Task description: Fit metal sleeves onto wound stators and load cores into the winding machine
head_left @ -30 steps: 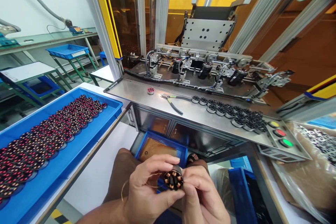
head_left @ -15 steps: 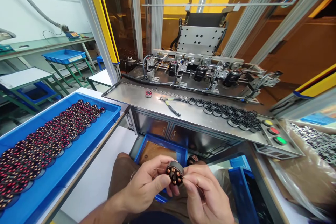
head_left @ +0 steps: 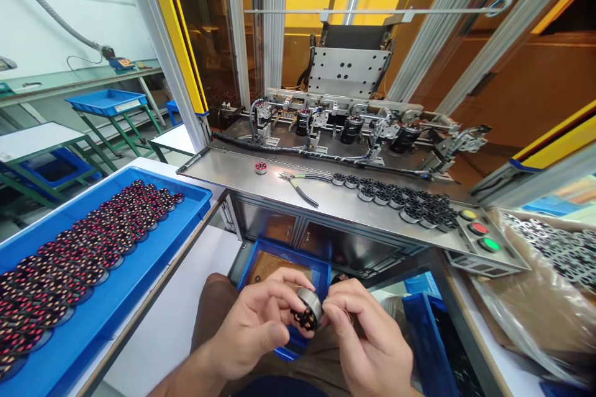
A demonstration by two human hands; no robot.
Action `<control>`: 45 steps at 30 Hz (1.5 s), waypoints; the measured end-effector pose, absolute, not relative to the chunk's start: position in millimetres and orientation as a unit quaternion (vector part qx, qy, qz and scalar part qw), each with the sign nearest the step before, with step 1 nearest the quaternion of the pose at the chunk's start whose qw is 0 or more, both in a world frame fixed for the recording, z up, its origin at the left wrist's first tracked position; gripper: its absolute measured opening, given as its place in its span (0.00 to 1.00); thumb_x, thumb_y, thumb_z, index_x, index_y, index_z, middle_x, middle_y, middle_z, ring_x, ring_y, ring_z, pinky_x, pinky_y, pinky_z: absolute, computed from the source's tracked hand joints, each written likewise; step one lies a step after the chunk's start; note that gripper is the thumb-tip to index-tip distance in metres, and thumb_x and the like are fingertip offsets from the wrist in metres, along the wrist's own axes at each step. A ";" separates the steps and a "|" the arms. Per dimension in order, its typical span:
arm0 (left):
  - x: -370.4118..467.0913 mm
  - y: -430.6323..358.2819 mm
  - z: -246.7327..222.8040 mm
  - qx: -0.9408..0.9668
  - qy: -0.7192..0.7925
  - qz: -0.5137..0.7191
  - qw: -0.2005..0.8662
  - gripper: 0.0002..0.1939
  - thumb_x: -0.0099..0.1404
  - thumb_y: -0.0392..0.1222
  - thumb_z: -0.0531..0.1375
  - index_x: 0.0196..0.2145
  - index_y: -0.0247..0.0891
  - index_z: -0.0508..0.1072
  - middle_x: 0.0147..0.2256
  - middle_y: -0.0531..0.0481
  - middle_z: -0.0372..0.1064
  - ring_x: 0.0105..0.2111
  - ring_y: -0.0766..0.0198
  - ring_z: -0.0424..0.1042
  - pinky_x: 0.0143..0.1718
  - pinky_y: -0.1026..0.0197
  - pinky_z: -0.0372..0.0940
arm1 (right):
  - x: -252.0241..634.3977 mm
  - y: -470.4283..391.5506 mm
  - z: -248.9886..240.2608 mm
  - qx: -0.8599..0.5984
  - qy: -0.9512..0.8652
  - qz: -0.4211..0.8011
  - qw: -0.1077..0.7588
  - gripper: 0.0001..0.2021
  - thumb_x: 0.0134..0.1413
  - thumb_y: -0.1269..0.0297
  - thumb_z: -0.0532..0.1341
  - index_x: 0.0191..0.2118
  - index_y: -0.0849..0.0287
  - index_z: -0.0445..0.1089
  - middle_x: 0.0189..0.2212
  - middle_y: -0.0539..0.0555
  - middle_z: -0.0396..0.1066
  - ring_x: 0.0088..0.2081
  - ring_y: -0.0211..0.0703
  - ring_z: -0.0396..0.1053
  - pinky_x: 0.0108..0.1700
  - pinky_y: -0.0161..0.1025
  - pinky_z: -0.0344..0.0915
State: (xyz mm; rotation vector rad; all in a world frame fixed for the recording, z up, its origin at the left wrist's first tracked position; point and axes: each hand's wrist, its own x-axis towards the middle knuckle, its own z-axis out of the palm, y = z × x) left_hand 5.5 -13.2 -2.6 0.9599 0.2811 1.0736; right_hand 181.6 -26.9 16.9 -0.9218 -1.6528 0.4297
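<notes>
My left hand point(head_left: 254, 316) holds a motor stator point(head_left: 310, 305), a round part with a grey metal rim and copper windings inside, tilted with its wound face toward the lower left. My right hand point(head_left: 367, 329) is closed in a pinch beside the stator's right edge. A thin copper wire point(head_left: 349, 316) shows at its fingers. On the metal ledge lie cutting pliers point(head_left: 300, 189) with dark and green handles. One stator with red windings point(head_left: 261, 167) sits to their left, and several black-and-silver stator cores point(head_left: 400, 198) stand in rows to their right.
A blue tray point(head_left: 195, 195) at left holds many wound stators. Behind the ledge stands a winding machine point(head_left: 349, 127). Push buttons point(head_left: 479, 227) sit at the ledge's right end, near a plastic-lined box of cores point(head_left: 535, 254). Below my hands is a blue bin point(head_left: 251, 254).
My left hand has turned the stator, so its grey rim now faces more toward me and its wound face points lower left. The left thumb has lifted off it. The view has shifted slightly.
</notes>
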 end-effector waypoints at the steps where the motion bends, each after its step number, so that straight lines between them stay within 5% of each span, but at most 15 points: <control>1: 4.4 -13.4 -1.4 0.447 0.134 0.504 0.727 0.11 0.61 0.46 0.67 0.41 0.41 0.79 0.49 0.45 0.67 0.47 0.58 0.74 0.49 0.56 0.68 | 181.1 -26.1 19.5 -0.392 -0.698 0.192 0.568 0.09 0.61 0.77 0.57 0.31 0.60 0.68 0.25 0.50 0.67 0.27 0.35 0.67 0.28 0.32 0.65; 6: 6.1 -12.9 -0.7 0.400 0.139 0.550 0.720 0.19 0.53 0.45 0.73 0.41 0.42 0.75 0.44 0.49 0.73 0.57 0.53 0.68 0.57 0.53 0.62 | 187.2 -25.0 23.9 -0.347 -0.731 0.181 0.559 0.07 0.58 0.79 0.58 0.34 0.60 0.69 0.26 0.51 0.69 0.28 0.37 0.69 0.29 0.33 0.68; 9: 10.9 -13.4 -3.2 0.393 0.177 0.457 0.778 0.28 0.51 0.54 0.73 0.43 0.36 0.71 0.40 0.46 0.74 0.43 0.60 0.76 0.44 0.63 0.68 | 196.2 -24.2 21.4 -0.311 -0.773 0.126 0.539 0.08 0.57 0.80 0.59 0.38 0.62 0.70 0.29 0.53 0.72 0.30 0.37 0.72 0.31 0.32 0.71; 12: 16.0 -16.4 -7.8 0.418 0.159 0.373 0.813 0.24 0.59 0.56 0.66 0.41 0.34 0.66 0.29 0.47 0.74 0.27 0.65 0.76 0.28 0.68 0.67 | 203.4 -24.1 18.5 -0.299 -0.794 0.085 0.522 0.09 0.56 0.80 0.60 0.40 0.62 0.71 0.30 0.54 0.73 0.32 0.38 0.74 0.32 0.32 0.71; 15: 19.7 -20.0 -11.5 0.421 0.145 0.432 0.784 0.20 0.62 0.52 0.66 0.42 0.37 0.64 0.30 0.49 0.74 0.29 0.65 0.77 0.29 0.68 0.69 | 203.1 -27.5 14.2 -0.314 -0.782 0.104 0.529 0.09 0.56 0.81 0.60 0.40 0.62 0.71 0.30 0.53 0.72 0.31 0.37 0.71 0.33 0.33 0.70; 20: 17.9 -19.0 -9.2 0.586 0.197 0.547 0.564 0.20 0.58 0.44 0.70 0.46 0.42 0.69 0.40 0.48 0.71 0.38 0.66 0.73 0.40 0.65 0.69 | 190.5 -35.7 2.8 -0.392 -0.678 0.273 0.558 0.07 0.62 0.75 0.58 0.34 0.58 0.69 0.28 0.50 0.67 0.31 0.36 0.67 0.33 0.33 0.65; 24: 11.7 -13.4 -1.2 0.732 0.203 0.552 0.345 0.30 0.57 0.38 0.70 0.54 0.44 0.65 0.43 0.43 0.72 0.43 0.60 0.74 0.45 0.60 0.70 | 182.8 -34.9 -7.1 -0.387 -0.553 0.466 0.572 0.14 0.66 0.63 0.58 0.27 0.59 0.67 0.25 0.49 0.63 0.28 0.36 0.64 0.31 0.32 0.64; 29: 8.0 -10.3 2.9 0.753 0.219 0.544 0.299 0.32 0.56 0.39 0.71 0.55 0.41 0.63 0.41 0.42 0.74 0.42 0.58 0.76 0.46 0.60 0.71 | 179.7 -31.9 -15.5 -0.353 -0.424 0.628 0.549 0.15 0.63 0.58 0.62 0.27 0.60 0.68 0.27 0.49 0.62 0.27 0.34 0.62 0.30 0.32 0.62; 35: 8.9 -15.8 0.0 0.731 0.232 0.540 0.347 0.32 0.56 0.30 0.70 0.55 0.45 0.64 0.45 0.43 0.73 0.45 0.57 0.76 0.46 0.60 0.72 | 176.6 -31.1 -14.7 -0.361 -0.445 0.598 0.561 0.13 0.64 0.60 0.61 0.28 0.60 0.69 0.27 0.49 0.61 0.27 0.34 0.62 0.29 0.30 0.64; 39: 10.6 -22.7 -1.2 0.613 0.223 0.549 0.523 0.27 0.60 0.23 0.63 0.51 0.49 0.66 0.50 0.47 0.71 0.45 0.63 0.76 0.45 0.63 0.72 | 178.6 -27.7 -1.1 -0.377 -0.585 0.428 0.577 0.13 0.66 0.66 0.57 0.28 0.59 0.68 0.24 0.49 0.63 0.27 0.34 0.64 0.28 0.30 0.64; 43: 10.5 -21.7 -1.3 0.449 0.178 0.542 0.687 0.28 0.50 0.37 0.75 0.47 0.43 0.70 0.46 0.47 0.74 0.49 0.61 0.74 0.52 0.60 0.68 | 190.2 -23.8 16.0 -0.319 -0.734 0.245 0.547 0.07 0.66 0.71 0.57 0.36 0.60 0.70 0.27 0.52 0.68 0.30 0.36 0.69 0.31 0.32 0.69; 45: 11.6 -19.0 -2.3 0.398 0.188 0.494 0.750 0.29 0.49 0.50 0.75 0.45 0.36 0.71 0.42 0.44 0.75 0.45 0.61 0.75 0.47 0.63 0.69 | 196.9 -22.1 21.6 -0.285 -0.784 0.187 0.519 0.05 0.65 0.73 0.57 0.39 0.62 0.70 0.29 0.54 0.71 0.32 0.37 0.71 0.33 0.32 0.71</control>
